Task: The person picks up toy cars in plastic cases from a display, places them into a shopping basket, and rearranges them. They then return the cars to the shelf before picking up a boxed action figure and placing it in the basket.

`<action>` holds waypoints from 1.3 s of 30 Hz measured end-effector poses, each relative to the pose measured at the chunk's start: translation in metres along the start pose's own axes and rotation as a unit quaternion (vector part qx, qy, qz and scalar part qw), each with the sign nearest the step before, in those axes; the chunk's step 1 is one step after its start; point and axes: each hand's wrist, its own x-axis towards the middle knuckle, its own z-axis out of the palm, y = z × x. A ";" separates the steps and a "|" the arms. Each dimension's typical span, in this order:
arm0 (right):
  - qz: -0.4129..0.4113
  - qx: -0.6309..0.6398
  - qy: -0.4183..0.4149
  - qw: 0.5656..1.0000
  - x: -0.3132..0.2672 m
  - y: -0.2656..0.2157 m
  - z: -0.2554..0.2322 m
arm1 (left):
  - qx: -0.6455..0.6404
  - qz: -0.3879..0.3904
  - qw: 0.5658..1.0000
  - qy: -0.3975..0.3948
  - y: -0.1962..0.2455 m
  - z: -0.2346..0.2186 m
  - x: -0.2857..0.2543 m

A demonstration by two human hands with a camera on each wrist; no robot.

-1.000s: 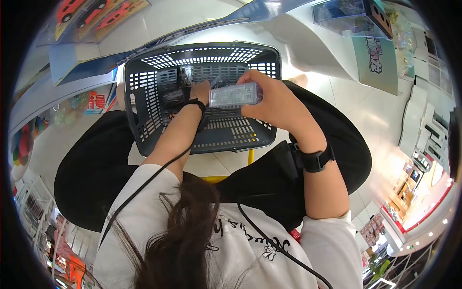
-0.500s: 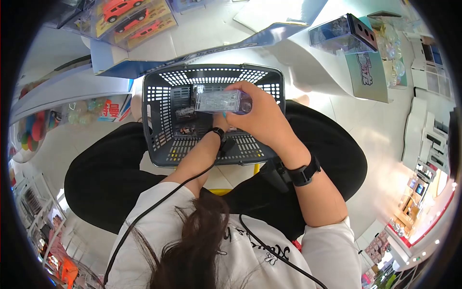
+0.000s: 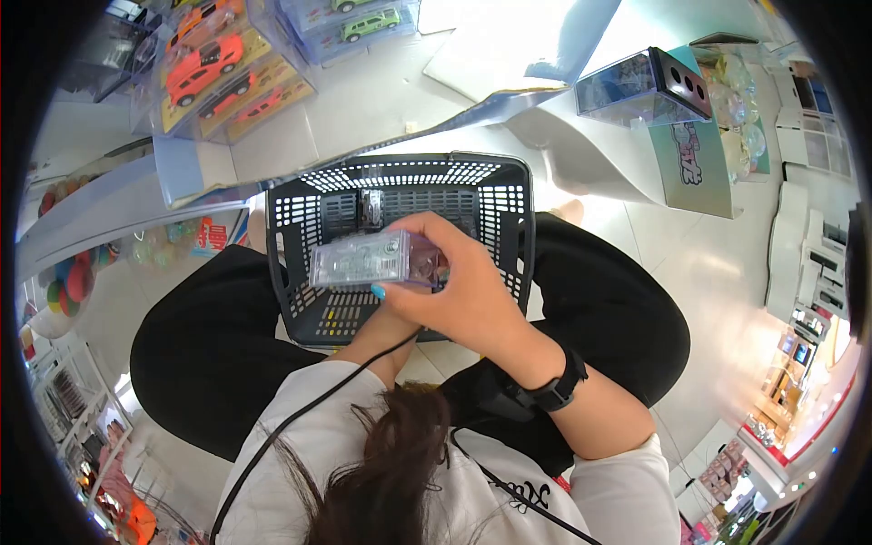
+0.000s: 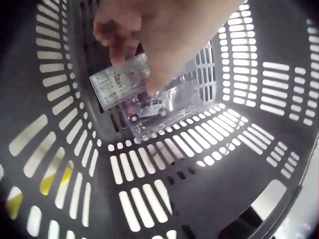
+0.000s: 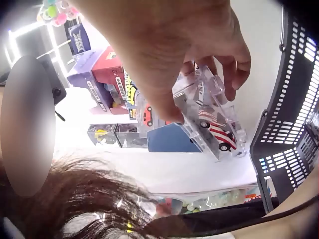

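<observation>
My right hand [image 3: 468,291] grips one end of a clear plastic toy-car box [image 3: 357,260] above the basket, thumb on the near side and fingers on the far side. In the right wrist view a red-and-white striped toy car [image 5: 219,133] shows inside this box. Down in the dark grey shopping basket [image 3: 522,272], my left hand [image 4: 159,37] pinches a small clear box with a printed label [image 4: 115,82]. Another clear pack with a white toy car [image 4: 149,110] lies beneath it on the basket floor. In the head view the right hand and its box hide the left hand.
A low display shelf [image 3: 363,109] with a raised cardboard edge stands beyond the basket, carrying boxed red toy cars [image 3: 204,68] and green ones [image 3: 368,25]. A clear case [image 3: 627,95] stands at the right. Both knees flank the basket, and a black cable [image 3: 318,404] crosses the left arm.
My right hand has carried its box leftward and nearer my body, across the basket. The left hand, visible in the basket a second ago, is now covered in the head view, which has shifted.
</observation>
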 end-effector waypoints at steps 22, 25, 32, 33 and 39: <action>-0.120 0.309 0.149 0.932 -0.026 -0.039 -0.044 | -0.537 0.107 0.803 -0.237 0.147 -0.340 -0.249; -0.149 0.291 0.166 0.931 -0.019 -0.026 -0.043 | -0.615 0.148 0.757 -0.164 0.149 -0.352 -0.273; -0.090 0.281 0.186 0.937 -0.015 -0.034 -0.022 | -0.631 0.170 0.756 0.043 0.172 -0.346 -0.250; -0.085 0.279 0.187 0.938 -0.011 -0.032 -0.020 | -0.633 0.161 0.754 0.068 0.179 -0.346 -0.248; -0.081 0.229 0.241 0.940 -0.004 -0.046 -0.016 | -0.517 0.179 0.821 0.163 0.189 -0.356 -0.242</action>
